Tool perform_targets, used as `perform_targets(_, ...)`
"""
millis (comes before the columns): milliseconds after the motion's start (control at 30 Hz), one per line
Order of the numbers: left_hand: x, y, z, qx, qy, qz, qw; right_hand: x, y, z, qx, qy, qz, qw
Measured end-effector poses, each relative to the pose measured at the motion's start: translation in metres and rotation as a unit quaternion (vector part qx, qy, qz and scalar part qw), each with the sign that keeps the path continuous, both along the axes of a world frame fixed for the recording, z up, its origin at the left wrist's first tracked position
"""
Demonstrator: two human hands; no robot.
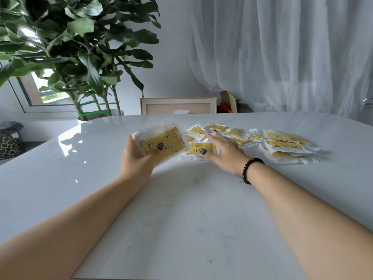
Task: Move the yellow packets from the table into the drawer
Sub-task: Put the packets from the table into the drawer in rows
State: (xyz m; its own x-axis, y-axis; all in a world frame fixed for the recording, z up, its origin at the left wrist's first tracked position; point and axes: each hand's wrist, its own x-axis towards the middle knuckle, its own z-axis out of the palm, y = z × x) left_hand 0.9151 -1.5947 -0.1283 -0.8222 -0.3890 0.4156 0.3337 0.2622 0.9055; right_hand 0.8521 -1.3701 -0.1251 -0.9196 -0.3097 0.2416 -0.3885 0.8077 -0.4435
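Packets [282, 142], yellow with clear edges, lie scattered in overlapping heaps on the far side of the white worktop [181, 219]. Left hand [139, 156] grips a small stack of packets [163, 143] lifted off the surface, thumb on top. Right hand [224, 152] is open, fingers spread flat over the nearest loose packet [201, 148], touching it, not yet closed. Step looks like gathering, early on: most packets remain. Next: pinch that packet, add to the stack. Drawer not in view.
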Motion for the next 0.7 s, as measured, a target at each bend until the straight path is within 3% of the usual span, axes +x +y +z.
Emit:
perform_targets(67,-0.005,-0.006,-0.002,0.053,-0.035,0.011,0.998,0.003,-0.007,-0.002,0.137,-0.051,0.039,0.988)
perform_targets(133,-0.008,-0.012,-0.004,0.091,-0.064,0.020,0.994,0.008,-0.017,-0.001,0.166,-0.082,0.050,0.981)
perform_targets(267,-0.007,-0.014,-0.002,0.089,-0.063,0.022,0.994,0.009,-0.022,0.006,0.142,-0.063,0.015,0.988)
perform_targets(367,-0.008,-0.011,-0.002,0.115,-0.044,-0.014,0.992,0.010,-0.019,0.015,0.141,0.009,-0.035,0.989)
perform_targets(533,-0.003,-0.006,0.001,0.075,-0.047,-0.019,0.996,0.013,-0.008,0.017,0.085,0.122,-0.142,0.979)
perform_targets(633,-0.001,-0.005,0.002,0.066,-0.049,-0.027,0.996,0.010,-0.003,0.012,0.034,0.109,-0.182,0.977)
perform_targets(700,0.000,-0.003,0.002,0.046,-0.046,-0.026,0.998,0.008,-0.002,0.008,0.056,0.044,-0.211,0.975)
